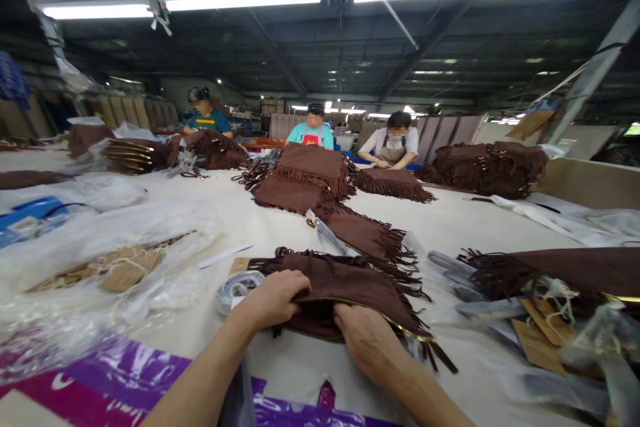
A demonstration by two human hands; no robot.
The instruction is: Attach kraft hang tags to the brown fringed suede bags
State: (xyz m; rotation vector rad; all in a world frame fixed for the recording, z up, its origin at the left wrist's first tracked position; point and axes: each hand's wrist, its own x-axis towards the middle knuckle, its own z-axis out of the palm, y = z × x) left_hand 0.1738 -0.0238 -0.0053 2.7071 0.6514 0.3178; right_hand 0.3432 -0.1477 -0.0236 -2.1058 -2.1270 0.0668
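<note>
A dark brown fringed bag (345, 280) lies on the white table in front of me, its gold-zipped mouth gaping toward me. My left hand (281, 295) grips the bag at the left end of the opening, fingers curled over the cloth. At the right part of the mouth, my right hand (364, 337) holds the zipper edge, with its fingertips hidden inside the bag. A coiled clear plastic strip (240, 288) rests beside my left wrist. Just behind the bag, another brown fringed piece (363, 235) lies flat.
Stacked brown fringed bags (310, 170) stand farther back. Clear plastic bags with brown tags (133, 268) spread at left, near a blue object (33, 217). At right lie another fringed bag (555, 270) and cardboard tags (543, 337). Purple plastic (125, 373) covers the near edge. Several people work opposite.
</note>
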